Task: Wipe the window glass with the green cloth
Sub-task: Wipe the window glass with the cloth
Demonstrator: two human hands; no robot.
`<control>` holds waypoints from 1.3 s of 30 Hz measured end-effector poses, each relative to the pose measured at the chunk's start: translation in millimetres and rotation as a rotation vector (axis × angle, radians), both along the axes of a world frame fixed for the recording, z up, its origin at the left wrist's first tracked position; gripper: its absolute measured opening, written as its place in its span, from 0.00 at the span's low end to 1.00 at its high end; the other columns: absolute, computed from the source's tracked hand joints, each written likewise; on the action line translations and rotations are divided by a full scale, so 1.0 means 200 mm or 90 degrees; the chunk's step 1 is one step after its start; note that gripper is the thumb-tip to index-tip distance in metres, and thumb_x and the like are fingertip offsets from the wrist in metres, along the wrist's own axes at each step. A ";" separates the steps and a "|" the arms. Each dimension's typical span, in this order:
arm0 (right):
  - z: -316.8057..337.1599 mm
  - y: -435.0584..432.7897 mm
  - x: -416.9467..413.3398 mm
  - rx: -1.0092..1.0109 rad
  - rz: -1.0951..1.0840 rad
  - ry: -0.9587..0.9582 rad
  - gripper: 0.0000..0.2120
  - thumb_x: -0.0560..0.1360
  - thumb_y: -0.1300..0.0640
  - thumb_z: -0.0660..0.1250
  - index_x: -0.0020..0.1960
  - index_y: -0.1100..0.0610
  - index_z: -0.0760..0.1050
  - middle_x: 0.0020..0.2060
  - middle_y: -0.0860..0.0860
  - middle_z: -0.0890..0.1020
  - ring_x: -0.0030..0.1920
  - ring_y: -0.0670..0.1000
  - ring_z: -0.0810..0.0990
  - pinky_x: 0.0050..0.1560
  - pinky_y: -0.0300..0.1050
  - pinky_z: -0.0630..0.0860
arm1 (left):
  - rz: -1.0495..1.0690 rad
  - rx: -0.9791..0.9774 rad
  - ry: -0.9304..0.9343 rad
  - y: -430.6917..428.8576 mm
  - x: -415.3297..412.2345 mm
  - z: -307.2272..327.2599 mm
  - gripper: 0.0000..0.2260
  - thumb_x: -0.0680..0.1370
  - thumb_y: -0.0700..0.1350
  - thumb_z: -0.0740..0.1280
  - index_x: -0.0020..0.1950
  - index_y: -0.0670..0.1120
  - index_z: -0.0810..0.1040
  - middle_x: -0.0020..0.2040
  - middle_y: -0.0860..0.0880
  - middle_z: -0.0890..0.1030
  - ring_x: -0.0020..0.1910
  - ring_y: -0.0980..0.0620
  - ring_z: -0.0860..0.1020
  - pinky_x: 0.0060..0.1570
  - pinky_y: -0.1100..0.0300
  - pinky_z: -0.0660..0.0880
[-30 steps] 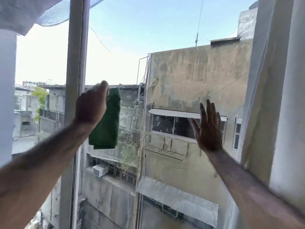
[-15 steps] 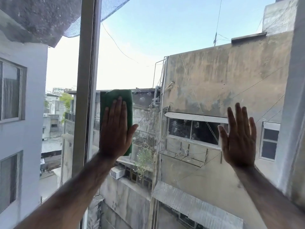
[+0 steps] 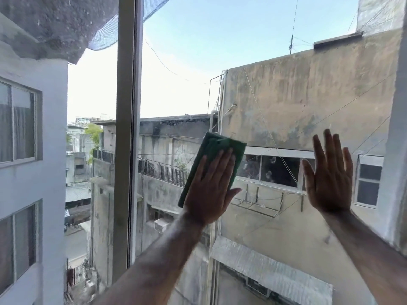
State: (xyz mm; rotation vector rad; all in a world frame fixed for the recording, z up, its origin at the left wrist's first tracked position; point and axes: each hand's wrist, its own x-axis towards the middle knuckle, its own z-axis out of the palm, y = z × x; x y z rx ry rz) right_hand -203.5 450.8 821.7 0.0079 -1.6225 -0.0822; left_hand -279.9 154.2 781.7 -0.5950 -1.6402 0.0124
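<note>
The window glass (image 3: 275,95) fills most of the view, with buildings showing through it. A folded green cloth (image 3: 217,146) lies flat against the pane near the middle. My left hand (image 3: 211,188) presses it to the glass with a flat palm and straight fingers, covering the cloth's lower part. My right hand (image 3: 329,175) rests flat on the glass to the right, fingers spread, holding nothing. Smudge marks show on the pane between my two hands.
A vertical window frame post (image 3: 127,128) stands left of the cloth. A white wall edge (image 3: 398,150) bounds the pane on the right. Another pane (image 3: 33,150) lies left of the post.
My left hand went from gripping the cloth near the frame post to pressing it flat, then slid it rightward across the glass. The right hand stayed flat on the pane.
</note>
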 end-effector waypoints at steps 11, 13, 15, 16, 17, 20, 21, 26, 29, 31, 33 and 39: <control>-0.01 -0.02 -0.01 -0.014 -0.007 0.009 0.30 0.89 0.45 0.50 0.88 0.54 0.55 0.88 0.56 0.57 0.88 0.57 0.54 0.88 0.61 0.53 | -0.003 0.451 -0.096 -0.24 -0.03 0.49 0.33 0.85 0.60 0.45 0.83 0.39 0.54 0.84 0.41 0.59 0.84 0.43 0.55 0.81 0.38 0.56; 0.00 -0.03 0.00 -0.021 -0.006 0.004 0.30 0.89 0.45 0.51 0.88 0.54 0.56 0.88 0.57 0.57 0.88 0.58 0.55 0.87 0.61 0.54 | -0.022 0.468 -0.103 -0.10 0.02 0.68 0.36 0.84 0.63 0.41 0.83 0.39 0.55 0.84 0.41 0.59 0.84 0.43 0.56 0.81 0.38 0.56; 0.00 -0.03 0.00 -0.025 -0.001 0.006 0.29 0.88 0.46 0.52 0.87 0.55 0.57 0.87 0.57 0.58 0.88 0.58 0.56 0.87 0.63 0.56 | -0.039 0.375 -0.081 0.09 0.07 0.71 0.36 0.83 0.63 0.40 0.83 0.40 0.57 0.84 0.41 0.59 0.84 0.42 0.56 0.82 0.37 0.54; 0.00 -0.03 0.01 -0.024 0.003 0.002 0.29 0.88 0.46 0.52 0.87 0.55 0.57 0.87 0.57 0.58 0.88 0.58 0.56 0.87 0.63 0.56 | -0.056 0.289 -0.061 0.21 0.09 0.66 0.36 0.84 0.64 0.42 0.83 0.41 0.57 0.84 0.41 0.59 0.84 0.42 0.55 0.82 0.37 0.52; 0.00 -0.02 0.01 -0.023 0.007 -0.002 0.29 0.88 0.47 0.52 0.87 0.55 0.57 0.88 0.57 0.58 0.88 0.58 0.55 0.87 0.63 0.56 | -0.076 0.189 -0.047 0.33 0.11 0.57 0.35 0.84 0.64 0.44 0.83 0.41 0.57 0.84 0.42 0.58 0.84 0.42 0.54 0.82 0.37 0.51; 0.00 -0.01 0.02 -0.006 0.016 -0.003 0.28 0.89 0.48 0.51 0.87 0.56 0.58 0.87 0.57 0.58 0.88 0.58 0.56 0.86 0.64 0.57 | -0.101 0.015 -0.035 0.51 0.13 0.18 0.33 0.86 0.63 0.49 0.84 0.43 0.53 0.85 0.43 0.54 0.85 0.44 0.50 0.82 0.37 0.51; 0.00 0.00 0.02 0.001 0.015 0.000 0.28 0.89 0.48 0.51 0.87 0.56 0.59 0.87 0.57 0.59 0.88 0.58 0.56 0.86 0.64 0.57 | -0.095 -0.008 -0.041 0.50 0.13 0.04 0.33 0.86 0.63 0.50 0.84 0.43 0.52 0.86 0.44 0.53 0.85 0.44 0.50 0.82 0.37 0.53; -0.01 0.02 0.01 0.016 0.013 0.007 0.27 0.89 0.48 0.50 0.87 0.55 0.59 0.87 0.57 0.59 0.88 0.58 0.56 0.86 0.63 0.57 | -0.040 -0.093 -0.024 0.09 0.05 -0.31 0.29 0.87 0.59 0.52 0.84 0.45 0.56 0.85 0.45 0.55 0.85 0.45 0.54 0.75 0.36 0.67; 0.00 0.02 0.00 0.016 0.005 0.016 0.27 0.90 0.48 0.49 0.87 0.55 0.58 0.87 0.56 0.59 0.88 0.57 0.56 0.86 0.63 0.57 | -0.052 0.143 -0.051 -0.08 -0.02 -0.01 0.27 0.87 0.55 0.55 0.83 0.42 0.59 0.84 0.42 0.60 0.84 0.42 0.56 0.78 0.34 0.61; 0.00 0.02 -0.01 0.016 0.003 0.017 0.27 0.90 0.48 0.48 0.87 0.54 0.57 0.88 0.56 0.58 0.88 0.56 0.55 0.86 0.63 0.57 | -0.051 0.295 -0.073 -0.06 -0.02 0.29 0.28 0.87 0.55 0.53 0.83 0.41 0.57 0.84 0.41 0.59 0.84 0.42 0.55 0.80 0.36 0.57; -0.01 0.03 -0.01 0.016 0.007 0.022 0.27 0.90 0.48 0.48 0.87 0.54 0.56 0.88 0.55 0.58 0.88 0.56 0.54 0.86 0.63 0.57 | -0.053 0.367 -0.088 0.03 0.01 0.53 0.30 0.86 0.58 0.47 0.84 0.42 0.55 0.85 0.43 0.57 0.84 0.43 0.54 0.80 0.38 0.57; 0.00 0.04 -0.02 0.027 0.021 0.037 0.26 0.90 0.51 0.51 0.87 0.54 0.58 0.87 0.56 0.60 0.88 0.57 0.56 0.87 0.62 0.56 | -0.067 0.089 -0.008 0.41 0.10 0.38 0.31 0.86 0.61 0.47 0.83 0.42 0.57 0.84 0.43 0.59 0.84 0.42 0.55 0.80 0.36 0.56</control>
